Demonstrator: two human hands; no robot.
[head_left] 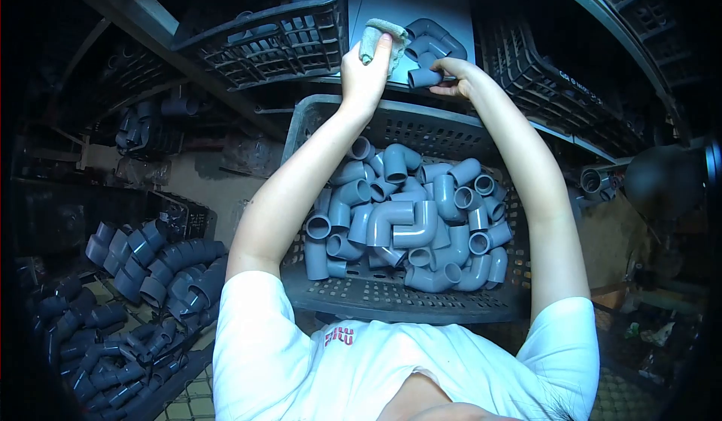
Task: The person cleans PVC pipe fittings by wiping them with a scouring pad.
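Note:
My left hand (366, 74) is closed round a folded pale green cloth (384, 27), with the thumb pressed on it. Just to the right, my right hand (460, 79) grips a grey plastic pipe elbow (423, 78) at the near edge of a white board (368, 4). Beyond that elbow, more grey elbows (436, 30) lie on the board, partly overlapping. Below my forearms stands a black crate (331, 295) holding a heap of loose grey pipe elbows (402, 222), their open ends facing many ways.
Black crates stand behind on the left (286, 45) and on the right (556, 90), flanking the board. At the lower left are piles of grey fittings (158, 271). Metal shelf bars (131, 11) cross the upper left.

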